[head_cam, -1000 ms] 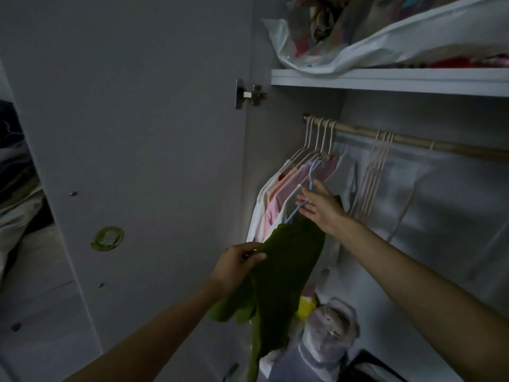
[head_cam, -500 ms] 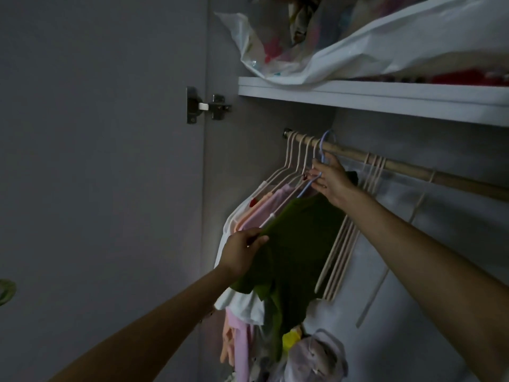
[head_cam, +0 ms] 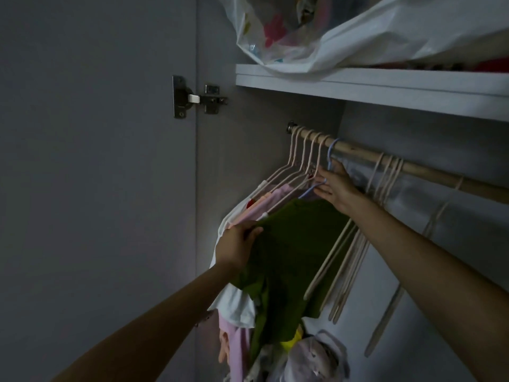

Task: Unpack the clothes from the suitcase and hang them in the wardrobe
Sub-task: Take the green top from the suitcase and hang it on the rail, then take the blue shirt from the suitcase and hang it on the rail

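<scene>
Dim wardrobe, rail (head_cam: 429,168) above your hands. Your right hand (head_cam: 334,186) pinches the blue hanger (head_cam: 330,154), hooked on; your left hand (head_cam: 237,249) grips the green shirt (head_cam: 292,244). Risk: tugging left slides it off.

Both arms reach up and forward from the near edge, bare to the elbows. The left hand (head_cam: 237,248) sits lower and nearer, back of the hand facing the camera, fingers curled over and thumb on top in a pinching grip. The right hand (head_cam: 334,186) is higher and farther, wrist bent, with fingers extended leftward and slightly spread, fingertips (head_cam: 319,177) lightly curled.
</scene>
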